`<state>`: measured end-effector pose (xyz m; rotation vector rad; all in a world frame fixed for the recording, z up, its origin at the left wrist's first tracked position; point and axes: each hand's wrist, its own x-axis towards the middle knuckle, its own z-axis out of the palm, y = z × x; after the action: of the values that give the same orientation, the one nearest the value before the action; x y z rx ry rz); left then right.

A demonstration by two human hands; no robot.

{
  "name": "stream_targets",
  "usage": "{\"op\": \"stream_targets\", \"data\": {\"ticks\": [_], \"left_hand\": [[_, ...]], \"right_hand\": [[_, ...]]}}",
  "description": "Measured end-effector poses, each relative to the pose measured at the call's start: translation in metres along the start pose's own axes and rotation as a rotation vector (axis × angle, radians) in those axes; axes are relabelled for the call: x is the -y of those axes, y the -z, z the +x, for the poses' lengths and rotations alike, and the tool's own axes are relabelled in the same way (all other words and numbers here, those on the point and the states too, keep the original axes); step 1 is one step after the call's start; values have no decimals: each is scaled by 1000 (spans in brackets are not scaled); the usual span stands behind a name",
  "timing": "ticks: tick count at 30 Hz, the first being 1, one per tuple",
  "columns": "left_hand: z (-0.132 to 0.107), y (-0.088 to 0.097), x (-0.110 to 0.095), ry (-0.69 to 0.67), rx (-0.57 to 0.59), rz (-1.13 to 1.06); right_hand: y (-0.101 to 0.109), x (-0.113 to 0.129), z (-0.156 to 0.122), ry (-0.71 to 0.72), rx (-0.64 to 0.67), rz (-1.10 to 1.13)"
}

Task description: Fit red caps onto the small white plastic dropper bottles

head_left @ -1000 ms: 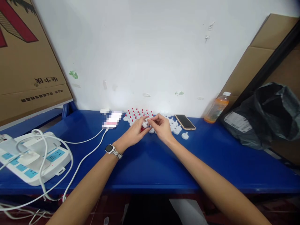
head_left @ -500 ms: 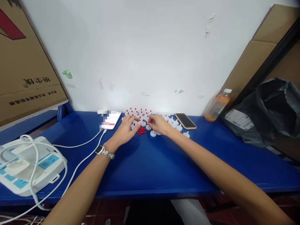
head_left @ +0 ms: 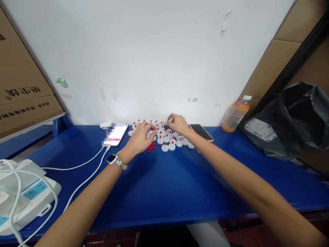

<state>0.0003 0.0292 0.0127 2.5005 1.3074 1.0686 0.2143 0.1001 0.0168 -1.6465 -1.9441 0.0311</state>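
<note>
My left hand [head_left: 143, 137] is closed, with its thumb and index fingertips close together above the white nozzle caps. Anything between those fingertips is too small to make out. My right hand [head_left: 178, 123] hovers at the back right of the group, its fingers curled in a pinch whose contents I cannot make out. Several white nozzle caps [head_left: 165, 148] with red tips stand upright between and around the hands. The left hand hides some of them. A small pile of loose red tip covers [head_left: 151, 147] lies just below the left hand.
A charging phone [head_left: 117, 135] lies left of the caps, and a dark-screened phone [head_left: 202, 132] lies partly behind my right forearm. A white power strip [head_left: 38, 195] with cables is at left. An orange drink bottle [head_left: 235, 115] and a black plastic bag [head_left: 277, 127] stand at right.
My right hand has lifted away from the front caps toward the wall. My left hand stays near the red pile, its thumb and index closer together. The view has shifted slightly.
</note>
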Motion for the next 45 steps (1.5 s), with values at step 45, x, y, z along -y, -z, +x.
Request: {"op": "stream_targets", "data": {"ticks": [45], "left_hand": [[-46, -1, 19, 2, 54, -27]], "right_hand": [[-14, 52, -98, 450, 90, -40]]}}
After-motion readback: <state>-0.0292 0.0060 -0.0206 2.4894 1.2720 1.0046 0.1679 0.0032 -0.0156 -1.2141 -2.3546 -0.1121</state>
